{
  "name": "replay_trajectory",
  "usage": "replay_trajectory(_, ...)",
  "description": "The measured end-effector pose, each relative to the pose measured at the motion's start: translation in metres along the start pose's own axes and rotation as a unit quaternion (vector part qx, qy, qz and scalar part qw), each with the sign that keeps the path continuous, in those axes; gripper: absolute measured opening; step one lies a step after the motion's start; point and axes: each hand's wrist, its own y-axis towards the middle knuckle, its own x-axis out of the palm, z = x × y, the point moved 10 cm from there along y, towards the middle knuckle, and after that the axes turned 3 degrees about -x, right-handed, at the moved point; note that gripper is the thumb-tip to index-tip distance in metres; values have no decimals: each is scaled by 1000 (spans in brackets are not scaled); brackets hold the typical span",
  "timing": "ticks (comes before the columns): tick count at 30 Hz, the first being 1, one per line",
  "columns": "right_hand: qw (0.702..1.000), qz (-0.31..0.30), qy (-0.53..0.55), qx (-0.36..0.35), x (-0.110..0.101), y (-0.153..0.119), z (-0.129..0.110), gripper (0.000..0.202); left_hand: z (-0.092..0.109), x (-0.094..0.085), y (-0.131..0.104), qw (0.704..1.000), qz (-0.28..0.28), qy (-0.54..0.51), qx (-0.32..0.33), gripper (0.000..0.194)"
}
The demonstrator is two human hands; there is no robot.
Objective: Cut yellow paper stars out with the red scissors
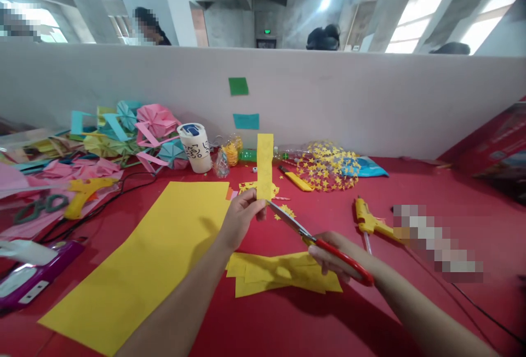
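Observation:
My left hand [242, 217] pinches the lower end of an upright yellow paper strip [265, 162] in the middle of the view. My right hand [335, 255] is closed round red-handled scissors [345, 261], whose blades point up and left, with their tips at the strip's lower end beside my left fingers. Below my right hand, several yellow paper pieces [283, 275] lie overlapping on the red table [246, 329]. A large yellow sheet [160, 253] lies to the left, partly behind my left forearm.
Yellow glue guns lie left [84, 193] and right [370, 220]. Folded coloured paper [158, 121], a white cup [196, 149], a yellow cutter [299, 180] and gold stars [329, 165] line the back by a white partition [370, 94]. A purple power strip [39, 275] is at left.

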Motion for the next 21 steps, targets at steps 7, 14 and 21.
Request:
replay_trajectory(7, 1000, 8, -2, -11, -11, 4, 0, 49, -1, 3, 8, 1000, -4, -7, -10, 12)
replay_trajectory(14, 1000, 3, -14, -21, -1, 3, 10, 40, -13, 3, 0, 1000, 2, 8, -26, 16)
replay_trajectory(21, 998, 2, -42, -49, -2, 0, 0, 39, -15, 2, -5, 999, -2, -30, -24, 12)
